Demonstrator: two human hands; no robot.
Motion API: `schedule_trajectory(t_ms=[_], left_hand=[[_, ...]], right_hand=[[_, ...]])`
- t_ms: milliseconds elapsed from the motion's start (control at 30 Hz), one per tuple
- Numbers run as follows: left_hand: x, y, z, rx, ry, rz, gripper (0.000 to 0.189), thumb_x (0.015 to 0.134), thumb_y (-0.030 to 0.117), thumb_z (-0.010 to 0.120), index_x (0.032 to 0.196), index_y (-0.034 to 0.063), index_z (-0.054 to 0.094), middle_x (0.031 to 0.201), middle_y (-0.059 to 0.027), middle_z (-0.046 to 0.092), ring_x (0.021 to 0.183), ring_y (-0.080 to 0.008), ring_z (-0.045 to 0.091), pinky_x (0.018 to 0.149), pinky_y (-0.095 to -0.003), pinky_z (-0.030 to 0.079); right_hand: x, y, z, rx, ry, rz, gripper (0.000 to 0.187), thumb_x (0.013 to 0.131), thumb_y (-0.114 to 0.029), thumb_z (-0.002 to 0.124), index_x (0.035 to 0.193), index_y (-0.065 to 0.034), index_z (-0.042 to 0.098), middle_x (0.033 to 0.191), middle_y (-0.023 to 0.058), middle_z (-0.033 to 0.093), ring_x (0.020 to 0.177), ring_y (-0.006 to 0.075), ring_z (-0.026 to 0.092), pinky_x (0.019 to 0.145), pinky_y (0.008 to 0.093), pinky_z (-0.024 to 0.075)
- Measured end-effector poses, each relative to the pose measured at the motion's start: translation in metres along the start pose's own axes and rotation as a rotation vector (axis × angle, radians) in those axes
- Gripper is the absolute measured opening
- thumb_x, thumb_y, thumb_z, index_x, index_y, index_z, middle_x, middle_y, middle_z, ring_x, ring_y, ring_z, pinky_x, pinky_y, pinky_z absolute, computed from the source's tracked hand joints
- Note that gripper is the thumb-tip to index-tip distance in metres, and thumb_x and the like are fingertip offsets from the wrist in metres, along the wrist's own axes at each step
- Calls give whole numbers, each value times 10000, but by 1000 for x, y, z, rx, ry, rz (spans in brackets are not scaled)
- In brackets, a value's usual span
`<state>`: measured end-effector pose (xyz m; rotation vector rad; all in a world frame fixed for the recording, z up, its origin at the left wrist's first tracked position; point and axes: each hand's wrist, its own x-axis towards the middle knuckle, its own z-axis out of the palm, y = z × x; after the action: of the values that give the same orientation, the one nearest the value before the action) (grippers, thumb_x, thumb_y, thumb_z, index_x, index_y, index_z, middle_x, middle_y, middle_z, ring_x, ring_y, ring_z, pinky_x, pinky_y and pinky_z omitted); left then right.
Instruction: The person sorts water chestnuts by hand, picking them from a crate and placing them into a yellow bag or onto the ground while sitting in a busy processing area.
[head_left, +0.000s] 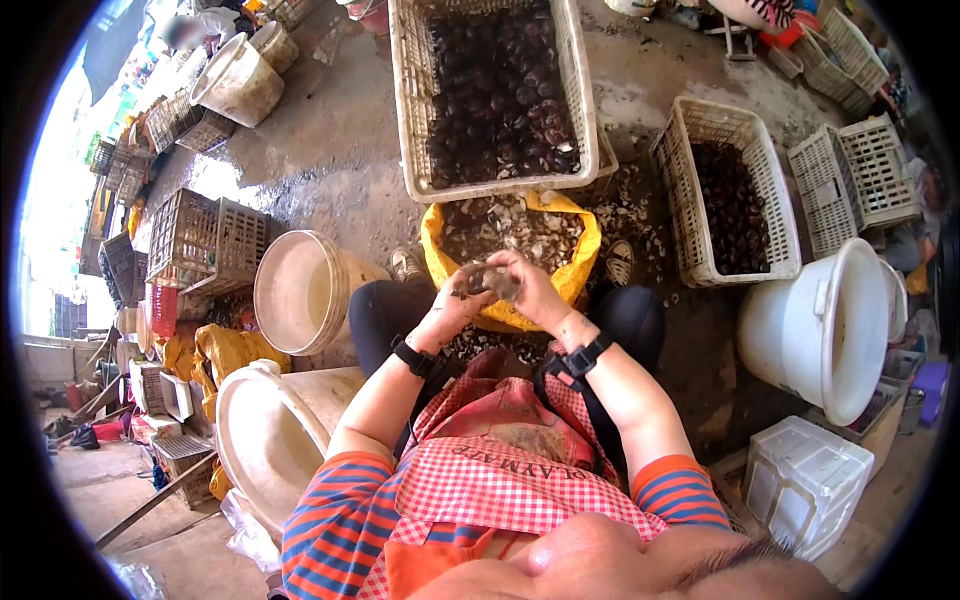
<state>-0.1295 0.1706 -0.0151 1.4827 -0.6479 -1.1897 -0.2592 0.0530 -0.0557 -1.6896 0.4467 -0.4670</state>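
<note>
My left hand (455, 298) and my right hand (534, 291) meet above an open yellow sack (586, 238). Between them is a muddy brown lump (474, 280), gripped by the fingers of both hands. A greyish-brown piece at its right end is too blurred to tell from a dirty finger covering. Inside the sack lie brown and whitish scraps (517, 229). Just beyond it, a large pale plastic crate (499, 186) holds many dark, round corms (502, 97) that look like water chestnuts. My knees flank the sack.
At right stand a smaller crate (716, 277) of dark corms and a white tub (780, 341). Pale buckets (322, 292) and a large tub (315, 397) flank me at left, near stacked crates (206, 240). Scraps litter the wet floor (337, 165). Other people are partly visible at the far edges.
</note>
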Motion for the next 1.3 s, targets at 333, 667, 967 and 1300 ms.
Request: schedule_trajectory(t_ms=[333, 667, 967, 1300], left_hand=[[-6, 15, 3, -3, -19, 46, 406, 838, 8, 697, 1212, -6, 540, 1007, -21, 628, 889, -79, 584, 788, -214, 487], [-7, 22, 2, 23, -21, 41, 406, 840, -3, 697, 1208, -24, 526, 984, -14, 629, 874, -77, 588, 769, -216, 495], [-8, 22, -1, 88, -19, 14, 406, 851, -14, 679, 1219, -21, 508, 952, 3, 612, 837, -68, 581, 742, -216, 495], [-10, 32, -11, 700, 153, 323, 437, 817, 5, 692, 1223, 55, 538, 947, -34, 624, 829, -116, 573, 741, -250, 479]], right_hand=[[-3, -8, -6, -217, 146, 31, 412, 888, -399, 662, 1118, -76, 550, 815, 66, 676, 709, 194, 653, 650, 302, 511], [-2, 66, -27, -266, 483, -16, 394, 829, -266, 746, 1143, -110, 567, 932, 44, 650, 687, 150, 590, 698, 284, 507], [-5, 76, -27, -270, 504, 68, 254, 875, -240, 693, 1055, -109, 571, 829, 68, 668, 715, 178, 641, 624, 300, 502], [-18, 13, -16, -17, 16, 217, 310, 817, -30, 598, 1118, -72, 663, 998, 143, 698, 916, 258, 678, 809, 312, 499]])
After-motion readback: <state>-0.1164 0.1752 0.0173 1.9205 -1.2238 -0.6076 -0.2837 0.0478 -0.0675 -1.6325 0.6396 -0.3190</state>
